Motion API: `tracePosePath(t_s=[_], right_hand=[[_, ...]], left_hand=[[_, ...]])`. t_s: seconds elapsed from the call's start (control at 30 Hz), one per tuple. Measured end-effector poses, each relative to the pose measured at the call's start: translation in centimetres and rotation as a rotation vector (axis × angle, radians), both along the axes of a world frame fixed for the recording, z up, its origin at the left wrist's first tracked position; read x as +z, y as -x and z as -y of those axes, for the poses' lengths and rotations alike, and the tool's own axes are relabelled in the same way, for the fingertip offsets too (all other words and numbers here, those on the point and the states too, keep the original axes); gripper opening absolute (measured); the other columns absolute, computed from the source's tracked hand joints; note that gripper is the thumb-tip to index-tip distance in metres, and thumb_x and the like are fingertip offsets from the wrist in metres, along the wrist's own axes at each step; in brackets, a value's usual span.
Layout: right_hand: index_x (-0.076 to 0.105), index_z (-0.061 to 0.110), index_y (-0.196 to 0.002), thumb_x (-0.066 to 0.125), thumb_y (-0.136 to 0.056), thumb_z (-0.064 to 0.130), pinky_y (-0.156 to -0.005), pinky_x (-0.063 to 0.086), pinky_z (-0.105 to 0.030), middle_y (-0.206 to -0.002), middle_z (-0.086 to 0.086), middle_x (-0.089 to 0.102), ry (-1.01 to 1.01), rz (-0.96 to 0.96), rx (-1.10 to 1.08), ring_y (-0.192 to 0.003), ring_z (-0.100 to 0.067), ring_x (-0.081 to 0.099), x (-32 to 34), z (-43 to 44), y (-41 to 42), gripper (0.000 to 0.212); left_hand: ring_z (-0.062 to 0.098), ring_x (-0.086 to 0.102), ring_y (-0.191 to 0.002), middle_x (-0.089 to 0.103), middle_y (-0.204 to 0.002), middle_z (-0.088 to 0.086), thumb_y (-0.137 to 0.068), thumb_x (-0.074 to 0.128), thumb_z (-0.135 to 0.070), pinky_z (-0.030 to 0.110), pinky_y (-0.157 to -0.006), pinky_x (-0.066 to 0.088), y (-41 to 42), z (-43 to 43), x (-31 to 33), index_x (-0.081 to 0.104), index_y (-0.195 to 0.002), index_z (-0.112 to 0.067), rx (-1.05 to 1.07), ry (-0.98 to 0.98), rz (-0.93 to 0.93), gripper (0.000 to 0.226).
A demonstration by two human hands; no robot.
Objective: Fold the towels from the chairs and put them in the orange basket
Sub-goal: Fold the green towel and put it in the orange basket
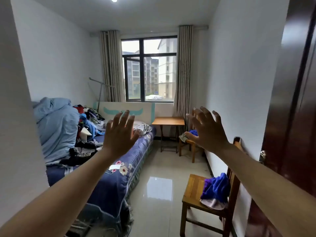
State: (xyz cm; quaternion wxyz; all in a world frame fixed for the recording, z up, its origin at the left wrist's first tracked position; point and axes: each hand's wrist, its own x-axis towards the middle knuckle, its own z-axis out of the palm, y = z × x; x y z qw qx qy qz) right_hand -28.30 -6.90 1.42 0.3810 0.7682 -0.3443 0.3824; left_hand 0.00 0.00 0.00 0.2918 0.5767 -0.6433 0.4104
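My left hand [119, 134] and my right hand [207, 130] are raised in front of me at arm's length, fingers spread, holding nothing. A crumpled blue and purple towel [215, 189] with a pale grey one under it lies on the seat of the near wooden chair [193, 190] by the right wall. Farther along that wall a second wooden chair [189, 144] carries a blue towel [194, 132] and a greenish one, partly hidden behind my right hand. A small patch of orange shows behind my left hand on the bed; I cannot tell whether it is the basket.
A bed with a dark blue flowered cover [118, 178] fills the left side, heaped with clothes and a light blue duvet [56, 127]. A small wooden folding table [168, 120] stands under the window. Tiled floor runs between bed and chairs. A dark wooden door [294, 100] stands open at right.
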Motion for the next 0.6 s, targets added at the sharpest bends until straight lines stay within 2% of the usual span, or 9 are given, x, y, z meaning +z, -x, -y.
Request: tracePosePath(t_s=[0.17, 0.3, 0.43, 0.6], right_hand=[[0.043, 0.018, -0.114, 0.063, -0.066, 0.048, -0.083, 0.047, -0.061, -0.115, -0.02, 0.062, -0.012, -0.002, 0.015, -0.109, -0.041, 0.059, 0.4, 7.6, 0.3, 0.06], [0.05, 0.014, -0.113, 0.084, -0.057, 0.038, -0.081, 0.047, -0.06, -0.113, -0.021, 0.062, -0.023, -0.006, 0.036, -0.106, -0.042, 0.059, 0.3, 13.1, -0.2, 0.07], [0.064, 0.007, -0.109, 0.085, -0.057, 0.034, -0.081, 0.046, -0.06, -0.112, -0.022, 0.062, -0.068, -0.028, 0.051, -0.104, -0.044, 0.06, -1.0, 17.6, -1.2, 0.062], [0.065, 0.007, -0.107, 0.086, -0.057, 0.031, -0.08, 0.047, -0.058, -0.113, -0.022, 0.063, -0.12, -0.033, 0.046, -0.105, -0.042, 0.06, -2.6, 23.6, -2.4, 0.059]], left_hand=[[0.031, 0.041, -0.114, 0.057, -0.123, 0.021, -0.081, 0.036, -0.045, 0.053, -0.08, 0.048, 0.0, 7.2, 1.3, 0.043, -0.119, -0.008, 0.015, 0.007, -0.06, 0.054], [0.037, 0.053, -0.111, 0.058, -0.123, 0.021, -0.079, 0.036, -0.044, 0.052, -0.08, 0.047, 0.3, 11.6, 1.5, 0.043, -0.118, -0.009, 0.04, 0.003, -0.07, 0.053], [0.036, 0.052, -0.11, 0.058, -0.12, 0.021, -0.079, 0.036, -0.043, 0.053, -0.078, 0.047, -0.6, 15.7, 0.1, 0.044, -0.115, -0.008, 0.076, -0.075, -0.061, 0.051], [0.042, 0.053, -0.11, 0.057, -0.12, 0.022, -0.078, 0.036, -0.041, 0.058, -0.081, 0.045, -2.4, 21.6, -0.8, 0.054, -0.113, -0.002, 0.104, -0.183, -0.144, 0.055]])
